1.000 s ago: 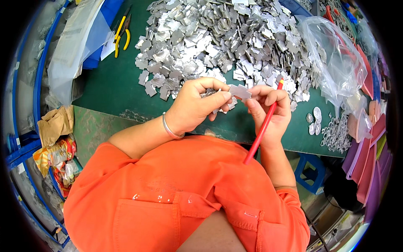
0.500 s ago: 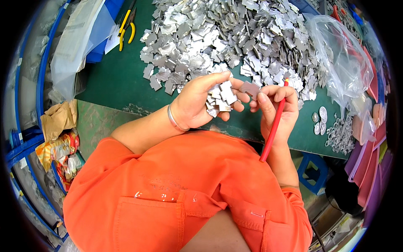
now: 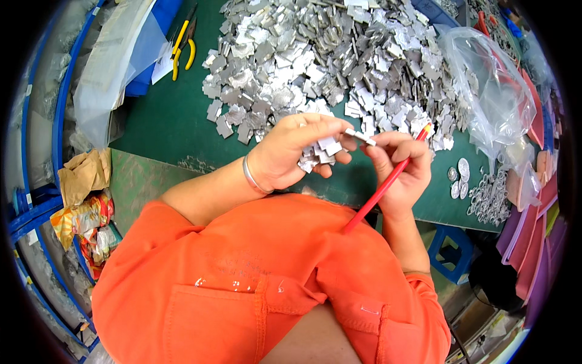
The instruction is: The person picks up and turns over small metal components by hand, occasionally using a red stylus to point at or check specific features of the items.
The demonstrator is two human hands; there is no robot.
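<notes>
Several small silver metal plates (image 3: 319,155) lie cupped in my left hand (image 3: 279,151), its fingers curled round them and its thumb stretched across above. One more notched metal plate (image 3: 360,137) is seen edge-on between my hands. Its right end is pinched by the thumb and forefinger of my right hand (image 3: 405,176), while its left end meets my left thumb tip. A red pencil (image 3: 383,186) also sits in my right hand, slanting from the fingers down toward my orange shirt. Beyond both hands spreads a large heap of similar metal plates (image 3: 327,57) on the green table (image 3: 163,121).
Yellow-handled pliers (image 3: 183,51) lie at the far left, near papers in plastic sleeves (image 3: 109,73). On the right are a clear plastic bag (image 3: 494,91), small oval metal pieces (image 3: 464,173) and a pile of metal clasps (image 3: 490,197). A blue stool (image 3: 451,252) stands below the table.
The plate in my right fingers has turned from face-on to edge-on and now touches my left thumb. That thumb has swung right over the cupped plates. The pencil slants more.
</notes>
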